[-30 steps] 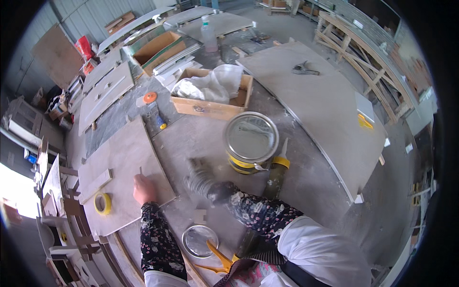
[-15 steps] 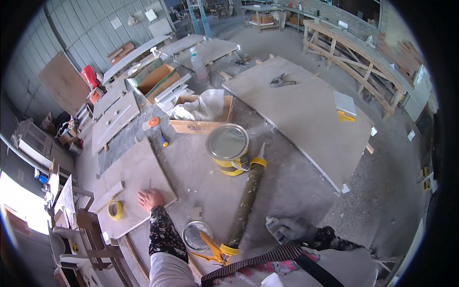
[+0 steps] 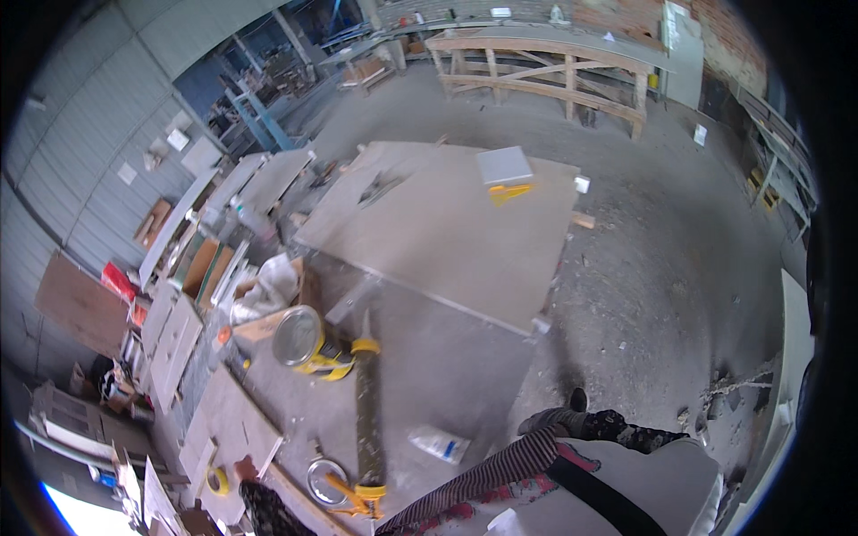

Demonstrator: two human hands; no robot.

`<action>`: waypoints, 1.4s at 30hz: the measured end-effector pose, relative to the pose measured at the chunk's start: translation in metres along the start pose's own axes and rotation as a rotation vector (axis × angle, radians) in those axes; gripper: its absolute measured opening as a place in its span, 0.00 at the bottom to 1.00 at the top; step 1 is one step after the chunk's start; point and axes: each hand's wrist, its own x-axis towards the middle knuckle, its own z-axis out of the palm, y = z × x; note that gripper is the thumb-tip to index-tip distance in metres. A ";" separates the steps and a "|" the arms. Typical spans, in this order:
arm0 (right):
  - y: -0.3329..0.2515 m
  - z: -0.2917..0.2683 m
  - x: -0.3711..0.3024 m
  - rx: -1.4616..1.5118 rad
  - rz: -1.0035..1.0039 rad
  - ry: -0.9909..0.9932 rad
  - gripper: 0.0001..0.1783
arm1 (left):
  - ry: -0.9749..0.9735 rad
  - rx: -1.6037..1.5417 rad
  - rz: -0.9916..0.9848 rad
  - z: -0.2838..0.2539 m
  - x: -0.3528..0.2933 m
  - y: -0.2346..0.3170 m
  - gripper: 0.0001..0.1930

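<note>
My left hand (image 3: 246, 467) is bare and rests low on the near left board (image 3: 228, 415), its fingers small and slightly blurred. Beside it lies a roll of yellow tape (image 3: 217, 481). My right hand (image 3: 543, 420), in a grey glove, is at the table's right edge in front of my apron; its fingers are too blurred to read. On the tabletop, apart from that hand, lies a white tube (image 3: 439, 444). A caulking gun (image 3: 369, 420) with yellow ends and an orange handle lies between my hands, beside a round metal lid (image 3: 328, 481). Left of its nozzle stands a tin can (image 3: 298, 336).
A large flat panel (image 3: 438, 232) lies ahead, bearing a spring clamp (image 3: 380, 189) and a white, yellow-handled scraper (image 3: 507, 170). A cardboard box (image 3: 308, 286) with white wrapping sits behind the can. A wooden trestle bench (image 3: 554, 76) stands across the dusty floor.
My view has swung to the right. My right hand has let go of the white tube, which now lies on the table, and has moved to the right. The left hand stays on the board.
</note>
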 end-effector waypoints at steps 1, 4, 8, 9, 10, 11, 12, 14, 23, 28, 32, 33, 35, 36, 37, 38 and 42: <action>0.021 -0.009 -0.014 -0.011 0.000 -0.006 0.19 | 0.140 -0.784 -0.545 -0.006 -0.019 0.025 0.10; 0.092 -0.041 -0.047 -0.056 -0.005 0.005 0.20 | 0.589 -0.891 -0.175 -0.024 -0.093 0.135 0.14; 0.180 -0.099 -0.088 -0.121 0.001 0.082 0.20 | 0.744 -0.681 -0.144 0.006 -0.160 0.339 0.20; 0.200 -0.117 -0.102 -0.166 0.002 0.124 0.20 | 0.770 -0.523 -0.063 0.019 -0.171 0.392 0.23; 0.221 -0.135 -0.123 0.093 -0.005 0.316 0.19 | 0.541 -0.540 -0.124 0.029 -0.181 0.442 0.23; 0.239 -0.155 -0.138 0.041 -0.007 0.363 0.18 | 0.482 -0.609 -0.011 0.046 -0.188 0.493 0.23; 0.256 -0.175 -0.152 -0.011 0.004 0.385 0.18 | 0.417 -0.629 -0.036 0.060 -0.189 0.542 0.24; 0.285 -0.213 -0.173 -0.044 0.068 0.409 0.17 | 0.417 -0.639 0.104 0.073 -0.184 0.625 0.25; 0.478 -0.338 -0.185 0.012 -0.007 0.681 0.18 | 0.339 -0.718 0.384 0.113 -0.067 0.952 0.15; 0.594 -0.406 -0.266 0.080 0.747 0.381 0.29 | 0.062 -0.754 0.454 0.176 0.000 1.153 0.16; 0.667 -0.487 -0.293 0.177 0.769 0.481 0.24 | -0.103 -0.543 0.823 0.207 0.021 1.271 0.14; 0.685 -0.511 -0.284 0.189 0.813 0.462 0.24 | -0.172 -0.493 0.853 0.214 0.030 1.293 0.14; 0.719 -0.562 -0.251 0.191 0.838 0.405 0.24 | -0.236 -0.433 0.930 0.232 0.053 1.324 0.13; 0.734 -0.588 -0.227 0.179 0.824 0.371 0.24 | -0.258 -0.406 0.908 0.241 0.066 1.333 0.13; 0.748 -0.616 -0.201 0.155 0.795 0.334 0.23 | -0.199 -0.399 0.933 0.249 0.082 1.337 0.13; 0.762 -0.644 -0.172 0.117 0.745 0.292 0.23 | -0.161 -0.386 0.941 0.257 0.092 1.336 0.12; 0.775 -0.780 -0.022 -0.109 0.455 0.118 0.23 | -0.165 -0.517 0.468 0.272 0.101 1.318 0.12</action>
